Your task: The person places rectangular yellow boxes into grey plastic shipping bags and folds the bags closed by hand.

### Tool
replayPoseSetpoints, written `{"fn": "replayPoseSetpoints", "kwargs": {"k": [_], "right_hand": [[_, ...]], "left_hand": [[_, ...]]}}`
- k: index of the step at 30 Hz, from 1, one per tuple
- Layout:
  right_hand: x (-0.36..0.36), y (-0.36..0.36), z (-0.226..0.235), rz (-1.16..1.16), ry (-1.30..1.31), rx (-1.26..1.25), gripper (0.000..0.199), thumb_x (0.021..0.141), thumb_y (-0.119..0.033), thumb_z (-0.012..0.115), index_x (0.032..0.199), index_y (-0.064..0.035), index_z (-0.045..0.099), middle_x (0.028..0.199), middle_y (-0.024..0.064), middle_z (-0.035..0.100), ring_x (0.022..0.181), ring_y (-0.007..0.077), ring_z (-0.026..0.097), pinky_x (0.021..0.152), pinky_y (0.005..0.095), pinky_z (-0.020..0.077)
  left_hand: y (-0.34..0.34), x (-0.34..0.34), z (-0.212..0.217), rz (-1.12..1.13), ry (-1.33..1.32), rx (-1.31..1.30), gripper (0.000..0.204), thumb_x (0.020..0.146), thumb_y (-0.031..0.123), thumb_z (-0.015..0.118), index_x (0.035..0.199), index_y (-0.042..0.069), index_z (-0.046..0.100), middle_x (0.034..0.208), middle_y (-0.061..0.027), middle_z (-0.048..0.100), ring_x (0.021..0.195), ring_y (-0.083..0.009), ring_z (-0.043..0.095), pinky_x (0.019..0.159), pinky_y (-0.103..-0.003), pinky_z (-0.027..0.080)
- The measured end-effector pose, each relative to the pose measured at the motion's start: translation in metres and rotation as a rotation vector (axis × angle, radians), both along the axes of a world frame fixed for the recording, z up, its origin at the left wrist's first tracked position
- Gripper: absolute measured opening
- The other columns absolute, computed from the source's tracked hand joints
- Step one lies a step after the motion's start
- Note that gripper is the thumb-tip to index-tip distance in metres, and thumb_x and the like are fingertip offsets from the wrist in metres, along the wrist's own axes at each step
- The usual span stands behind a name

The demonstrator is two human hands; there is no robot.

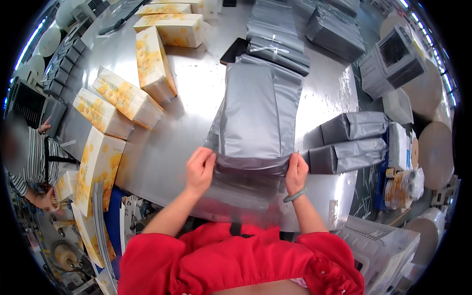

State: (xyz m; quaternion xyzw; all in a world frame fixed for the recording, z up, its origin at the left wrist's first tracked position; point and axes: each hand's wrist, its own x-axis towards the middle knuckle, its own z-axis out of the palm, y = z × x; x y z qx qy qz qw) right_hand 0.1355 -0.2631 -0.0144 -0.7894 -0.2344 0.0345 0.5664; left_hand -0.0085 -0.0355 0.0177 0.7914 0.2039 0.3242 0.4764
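Observation:
A grey plastic bag [250,110] lies flat in front of me on the metal table, on top of other grey bags. My left hand [200,169] pinches the left corner of its near edge, fingers closed. At the right corner of that same edge, my right hand [296,172] grips the plastic, also closed. The near edge stretches between both hands as a darker, folded band. Whether something lies inside the bag I cannot tell. A greenish bangle [295,194] circles my right wrist.
Yellow-and-white packs [155,64] stand along the table's left side. Filled grey bags [355,155] lie right of my hand. Beyond the bag are tied grey bundles [278,49] and a black flat device [234,51]. A person in a striped shirt [34,157] works at far left.

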Motion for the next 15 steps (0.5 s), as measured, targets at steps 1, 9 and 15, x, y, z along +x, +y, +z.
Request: {"fn": "replayPoseSetpoints", "kwargs": {"k": [1, 9, 15], "right_hand": [[0.005, 0.012, -0.013, -0.105, 0.227, 0.007, 0.021, 0.093, -0.014, 0.049, 0.08, 0.0016, 0.055, 0.066, 0.0104, 0.055, 0.06, 0.0262, 0.055, 0.058, 0.031, 0.0431], [0.036, 0.04, -0.009, 0.044, 0.178, -0.462, 0.026, 0.093, -0.021, 0.049, 0.095, 0.0043, 0.05, 0.067, 0.0181, 0.06, 0.07, 0.0385, 0.06, 0.065, 0.0438, 0.0446], [0.036, 0.069, 0.002, 0.235, 0.517, -0.004, 0.082, 0.087, -0.048, 0.055, 0.143, 0.0016, 0.02, 0.144, 0.024, 0.029, 0.137, 0.0299, 0.023, 0.111, 0.0375, 0.0184]], "left_hand": [[0.001, 0.01, -0.022, 0.042, 0.066, -0.12, 0.021, 0.091, 0.012, 0.054, 0.078, -0.003, 0.052, 0.071, -0.0117, 0.051, 0.059, -0.0264, 0.045, 0.056, -0.032, 0.038], [0.007, 0.034, -0.03, 0.133, 0.335, 0.178, 0.025, 0.09, 0.008, 0.052, 0.114, 0.0, 0.05, 0.105, -0.0164, 0.051, 0.082, -0.0319, 0.055, 0.075, -0.036, 0.045], [0.003, 0.065, -0.008, -0.118, -0.035, -0.521, 0.052, 0.096, 0.023, 0.04, 0.14, 0.0, 0.025, 0.137, -0.0164, 0.034, 0.126, -0.0305, 0.035, 0.105, -0.039, 0.03]]}}
